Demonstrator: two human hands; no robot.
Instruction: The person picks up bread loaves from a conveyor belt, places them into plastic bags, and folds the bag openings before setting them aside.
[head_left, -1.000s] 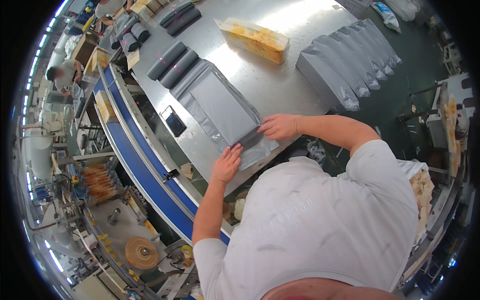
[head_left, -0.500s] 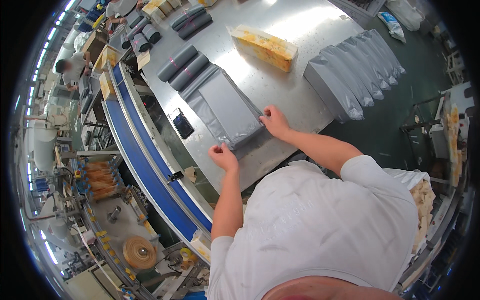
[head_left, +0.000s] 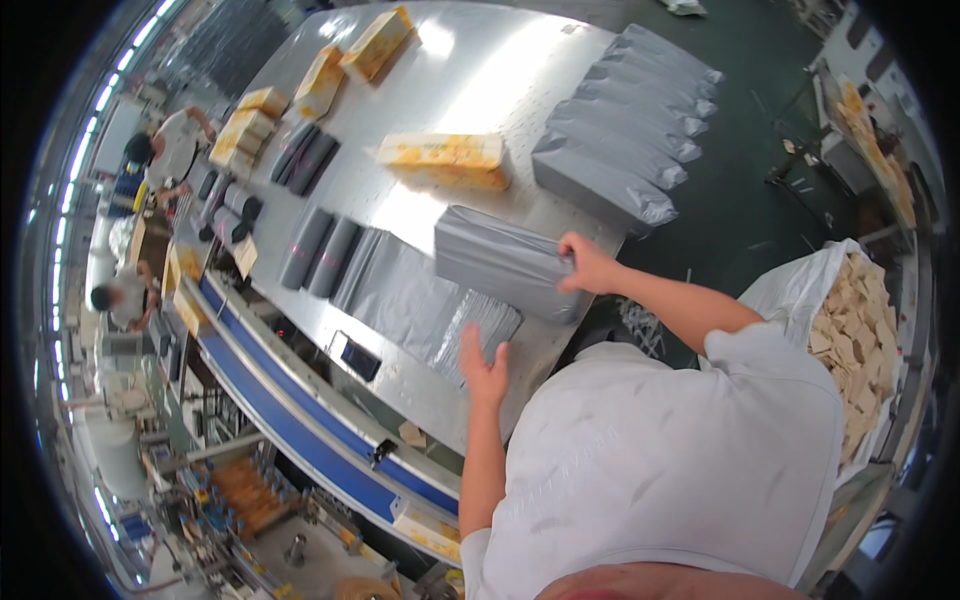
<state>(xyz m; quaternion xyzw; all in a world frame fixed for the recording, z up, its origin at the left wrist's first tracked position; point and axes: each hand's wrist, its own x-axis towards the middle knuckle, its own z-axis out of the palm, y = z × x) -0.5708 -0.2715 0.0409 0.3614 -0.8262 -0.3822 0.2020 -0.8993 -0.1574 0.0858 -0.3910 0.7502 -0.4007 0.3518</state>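
A block-shaped pack wrapped in grey plastic stands tilted near the table's front edge. My right hand is closed on the pack's near right end. Beside the pack, my left hand holds nothing, its thumb and fingers apart, slightly blurred. Under and left of the pack lie flat grey plastic bags, their crinkled clear-looking ends toward my left hand. Grey rolls with pink marks adjoin the bags on the left. More grey wrapped packs stand in a row at the table's right side.
A yellow-and-white carton lies on the metal table, with more cartons behind. A phone rests at the left edge, beside a blue conveyor. A white sack of beige scraps stands right. Two people work at far left.
The grey pack has come up off the flat bags and shifted right in my right hand. My left hand has let go and opened. The whole view has turned.
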